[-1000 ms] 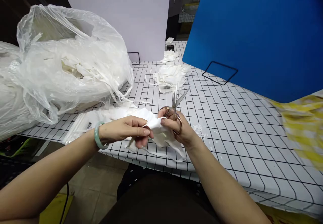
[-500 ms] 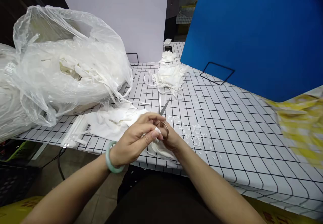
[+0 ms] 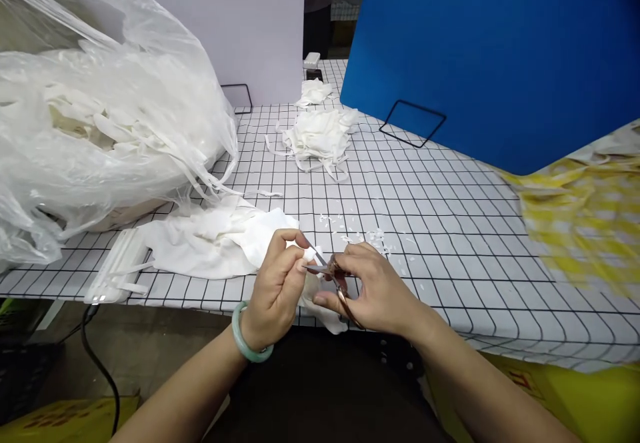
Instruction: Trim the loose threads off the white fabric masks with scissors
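My right hand (image 3: 375, 286) grips a pair of scissors (image 3: 339, 283) by the handles, its parted blades pointing left. Between those blades, or just beside them, is a bit of white fabric (image 3: 311, 254) pinched by my left hand (image 3: 281, 283), which wears a pale green bangle at the wrist. Part of the fabric hangs below my fingers over the table edge. A larger white cloth (image 3: 215, 243) lies on the table to the left of my hands. Tiny white clippings (image 3: 373, 236) are scattered on the grid-patterned tablecloth beyond my right hand.
A big clear plastic bag (image 3: 150, 130) full of white fabric pieces fills the left. Small piles of white fabric (image 3: 320, 136) lie farther back. A white power strip (image 3: 115, 266) is at the front left edge. Blue board (image 3: 475, 50) and yellow checked cloth (image 3: 575, 210) stand right.
The scissors have swung from pointing away, tucked in my right hand, to pointing left at the fabric in my left fingers. My hands have moved apart, and the view has shifted.
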{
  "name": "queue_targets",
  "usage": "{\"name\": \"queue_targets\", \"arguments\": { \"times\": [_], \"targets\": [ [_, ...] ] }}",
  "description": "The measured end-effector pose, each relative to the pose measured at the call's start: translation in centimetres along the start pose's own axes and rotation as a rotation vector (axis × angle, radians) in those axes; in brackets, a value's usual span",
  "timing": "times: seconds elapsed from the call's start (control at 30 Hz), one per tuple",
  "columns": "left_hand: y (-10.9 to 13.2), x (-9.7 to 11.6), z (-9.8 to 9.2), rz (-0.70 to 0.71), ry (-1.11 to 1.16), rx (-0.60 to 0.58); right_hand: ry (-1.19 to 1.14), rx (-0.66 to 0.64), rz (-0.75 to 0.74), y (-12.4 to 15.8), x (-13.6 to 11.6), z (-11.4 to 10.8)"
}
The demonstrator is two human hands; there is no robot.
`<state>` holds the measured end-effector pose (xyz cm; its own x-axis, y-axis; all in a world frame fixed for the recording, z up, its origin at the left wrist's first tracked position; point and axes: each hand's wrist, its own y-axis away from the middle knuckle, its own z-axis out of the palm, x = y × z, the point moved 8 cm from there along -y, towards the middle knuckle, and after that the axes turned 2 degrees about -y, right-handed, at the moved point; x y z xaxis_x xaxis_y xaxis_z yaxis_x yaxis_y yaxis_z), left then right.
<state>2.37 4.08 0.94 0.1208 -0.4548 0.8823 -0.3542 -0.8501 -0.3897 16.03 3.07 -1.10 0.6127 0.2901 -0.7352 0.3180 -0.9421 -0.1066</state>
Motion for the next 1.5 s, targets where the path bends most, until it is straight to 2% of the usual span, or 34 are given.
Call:
{"name": "queue_targets", "arguments": {
  "times": [0.1, 0.27, 0.9, 1.1, 1.23, 1.37, 1.5],
  "targets": [
    [0.1, 0.2, 0.3, 0.066, -0.026, -0.017, 0.006, 0.006, 0.002, 0.4, -0.1, -0.2],
    [0.1, 0.4, 0.7, 0.098, -0.033, -0.040, 0.011, 0.032, -0.020, 0.8, -0.5, -0.5],
    [0.8, -0.2, 1.6, 0.071, 0.051, -0.059, 0.019, 0.118, -0.034, 1.3, -0.4, -0.7],
    [0.2, -0.1, 3.0, 0.101, 0.032, -0.096, 0.037, 0.173, 0.021, 2.5, 0.8, -1.1],
    [-0.6, 0.0, 4.8, 0.122, 0.027, -0.165, 0.041, 0.203, 0.126, 4.0, 2.9, -1.3],
    [-1.3, -0.7, 7.2, 0.122, 0.050, -0.254, 0.001, 0.250, 0.329, 5.9, 5.8, -1.4],
    [-1.4, -2.3, 9.0, 0.018, 0.099, -0.305, -0.268, 0.217, 0.587, 7.7, 8.9, -0.5]
  ]
}}
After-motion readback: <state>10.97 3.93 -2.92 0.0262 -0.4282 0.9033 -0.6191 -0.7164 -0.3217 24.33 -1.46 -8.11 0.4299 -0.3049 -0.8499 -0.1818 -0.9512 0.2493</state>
